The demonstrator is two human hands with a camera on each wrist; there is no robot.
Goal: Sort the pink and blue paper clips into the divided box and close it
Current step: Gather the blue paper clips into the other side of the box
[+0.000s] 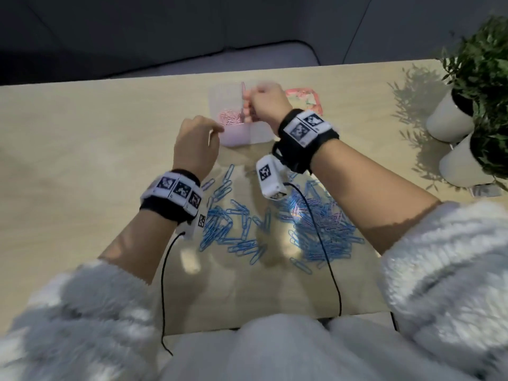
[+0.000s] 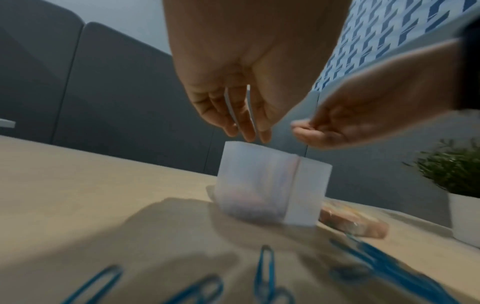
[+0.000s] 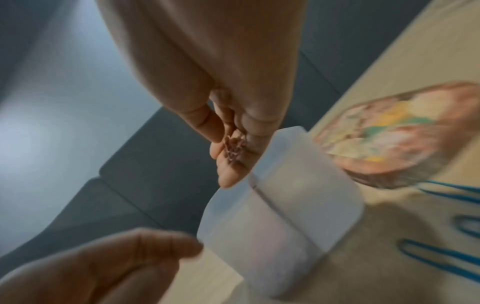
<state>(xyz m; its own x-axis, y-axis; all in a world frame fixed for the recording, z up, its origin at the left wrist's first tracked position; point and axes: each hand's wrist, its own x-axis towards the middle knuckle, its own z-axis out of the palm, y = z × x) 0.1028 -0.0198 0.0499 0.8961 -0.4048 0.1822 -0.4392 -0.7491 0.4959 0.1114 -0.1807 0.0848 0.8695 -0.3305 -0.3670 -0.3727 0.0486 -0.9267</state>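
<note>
The translucent divided box (image 1: 258, 133) stands open at the table's far middle, with pink paper clips (image 1: 231, 118) in its left compartment. My right hand (image 1: 247, 105) hovers over the box and pinches a small bunch of pink clips (image 3: 235, 148) between thumb and fingers. My left hand (image 1: 220, 132) hangs just left of the box with relaxed fingers (image 2: 246, 127) near the rim, holding nothing. A wide pile of blue paper clips (image 1: 275, 229) lies between my forearms. The right compartment's contents are hidden by my right hand.
The box's pink patterned lid (image 1: 308, 99) lies flat just right of the box. Two white pots with green plants (image 1: 450, 119) stand at the table's right edge. Black cables (image 1: 324, 243) run from the wrist cameras over the clips. A dark sofa lies beyond the table.
</note>
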